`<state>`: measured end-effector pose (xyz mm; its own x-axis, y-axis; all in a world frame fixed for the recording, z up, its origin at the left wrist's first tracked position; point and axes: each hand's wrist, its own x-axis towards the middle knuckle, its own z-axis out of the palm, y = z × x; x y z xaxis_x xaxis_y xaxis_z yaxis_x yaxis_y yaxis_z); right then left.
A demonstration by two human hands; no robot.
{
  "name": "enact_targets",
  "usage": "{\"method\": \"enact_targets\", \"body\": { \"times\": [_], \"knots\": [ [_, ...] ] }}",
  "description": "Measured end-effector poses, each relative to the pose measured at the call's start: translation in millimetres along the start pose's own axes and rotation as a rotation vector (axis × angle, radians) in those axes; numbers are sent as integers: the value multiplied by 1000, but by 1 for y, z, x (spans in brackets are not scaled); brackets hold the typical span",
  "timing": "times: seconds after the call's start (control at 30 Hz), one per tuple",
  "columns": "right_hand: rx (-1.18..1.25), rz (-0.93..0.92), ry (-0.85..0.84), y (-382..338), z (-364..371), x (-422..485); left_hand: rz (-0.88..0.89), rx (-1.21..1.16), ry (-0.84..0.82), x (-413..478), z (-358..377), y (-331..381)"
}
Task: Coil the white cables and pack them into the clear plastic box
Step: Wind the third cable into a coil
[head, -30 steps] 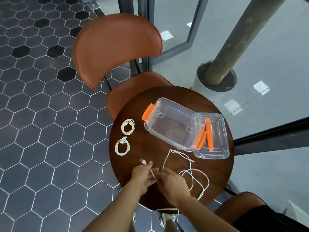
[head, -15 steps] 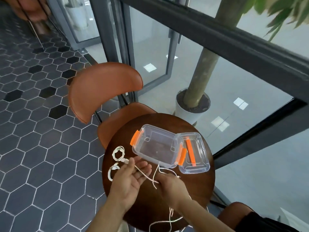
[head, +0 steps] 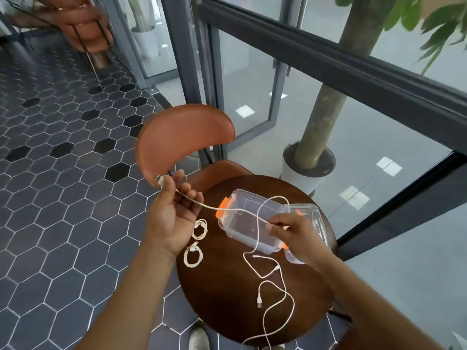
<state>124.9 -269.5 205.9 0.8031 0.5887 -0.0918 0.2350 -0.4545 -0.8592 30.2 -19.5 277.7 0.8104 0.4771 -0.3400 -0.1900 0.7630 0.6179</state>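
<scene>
A clear plastic box [head: 242, 215] with orange latches lies open and empty on the round brown table [head: 227, 299]; its lid [head: 312, 215] lies to its right. My left hand [head: 174, 205] is raised left of the box and holds the USB end of a white cable [head: 237, 210]. My right hand [head: 290, 231] pinches the same cable above the box. The rest of the cable trails loose [head: 278, 294] over the table's near side. Two coiled white cables [head: 200, 229] [head: 193, 256] lie at the table's left edge.
An orange-brown chair [head: 182, 137] stands just beyond the table. A potted tree [head: 309, 162] and glass doors are behind. Dark hexagon floor tiles spread to the left. A shoe [head: 199, 338] shows under the table's near edge.
Both hands have lifted off the table with the cable. My left hand has drawn the USB end up and left, stretching the cable between the hands. The camera has tilted up.
</scene>
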Motion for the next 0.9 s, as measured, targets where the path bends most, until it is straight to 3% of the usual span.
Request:
{"method": "enact_targets", "body": {
  "times": [0.23,0.43,0.6,0.73,0.8,0.9],
  "knots": [
    [104,-103,-40,-29,-19,3,61,3,-58,-5,14,26],
    [-221,-77,-132,-42,-12,22,4,60,-278,-28,35,42],
    [-422,-39,-107,-79,-15,47,-79,489,-371,-48,38,38],
    [-137,-36,-49,-131,-24,53,-162,828,-408,-53,37,32],
    [-45,-86,-22,-157,-25,46,-166,871,-349,-50,34,25],
    [-164,-190,-10,-180,-20,30,-181,788,-269,-45,29,18]
  ]
}}
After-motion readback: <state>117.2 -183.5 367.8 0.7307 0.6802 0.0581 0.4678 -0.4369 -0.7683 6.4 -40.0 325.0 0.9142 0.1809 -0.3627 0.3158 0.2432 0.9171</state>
